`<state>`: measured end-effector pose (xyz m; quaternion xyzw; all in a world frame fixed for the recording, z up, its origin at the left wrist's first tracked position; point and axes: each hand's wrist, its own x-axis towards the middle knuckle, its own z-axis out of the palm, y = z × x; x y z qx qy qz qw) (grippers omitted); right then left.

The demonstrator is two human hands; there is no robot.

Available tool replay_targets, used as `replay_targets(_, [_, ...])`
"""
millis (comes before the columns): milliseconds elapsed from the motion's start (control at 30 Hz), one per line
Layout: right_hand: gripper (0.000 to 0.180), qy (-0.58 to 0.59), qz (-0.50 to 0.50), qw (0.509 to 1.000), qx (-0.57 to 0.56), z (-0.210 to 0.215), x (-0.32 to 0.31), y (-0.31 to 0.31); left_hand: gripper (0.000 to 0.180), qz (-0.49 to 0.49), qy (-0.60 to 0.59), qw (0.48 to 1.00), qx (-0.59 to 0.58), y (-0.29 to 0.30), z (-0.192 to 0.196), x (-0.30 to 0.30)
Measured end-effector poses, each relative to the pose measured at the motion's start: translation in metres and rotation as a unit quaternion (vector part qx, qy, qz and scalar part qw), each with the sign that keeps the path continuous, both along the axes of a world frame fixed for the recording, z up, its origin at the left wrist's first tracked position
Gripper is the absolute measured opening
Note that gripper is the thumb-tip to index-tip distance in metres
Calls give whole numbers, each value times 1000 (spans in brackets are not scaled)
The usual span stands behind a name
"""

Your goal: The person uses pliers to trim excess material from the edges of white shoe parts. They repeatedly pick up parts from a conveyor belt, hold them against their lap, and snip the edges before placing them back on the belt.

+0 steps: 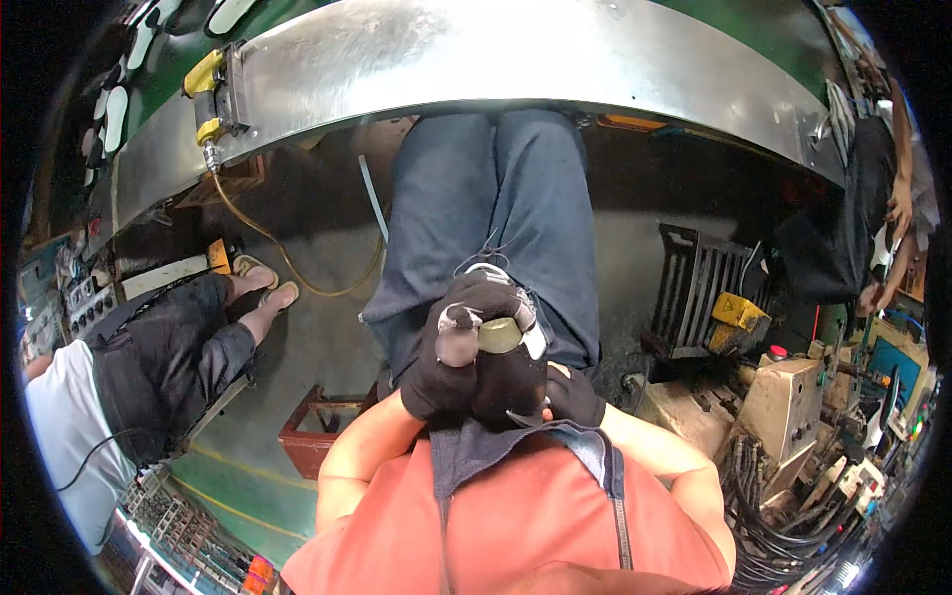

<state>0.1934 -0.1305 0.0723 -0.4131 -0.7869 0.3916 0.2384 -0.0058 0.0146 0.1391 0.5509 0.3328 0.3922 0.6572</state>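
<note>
Over my lap I hold a dark shoe (508,382) with white edging, loose laces and a yellow-green piece (500,335) in its opening, possibly a shoe last. My left hand (446,352), in a dark glove with bare fingertips, is closed around the shoe's left side. Lower down on the right, my right hand (575,395), also gloved, grips the shoe's other side; part of its fingers is hidden. A dark apron (456,461) hangs just below the shoe.
Ahead runs a metal bench (496,59) bearing a yellow air tool (205,94) with a hose (288,263). Shoe soles (116,114) lie on a green surface. People stand left (149,367) and right (897,198). A red stool (309,436) and a machine (778,407) flank me.
</note>
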Motion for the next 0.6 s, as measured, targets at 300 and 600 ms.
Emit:
replay_targets(300, [34,50,-97,966,-233,95,-1,95,68,64,-19,995,-79,51,-44,-3])
replay_targets(600, [59,169,-211,817,-509,31,12,214,46,133,322,932,98,79,-85,18])
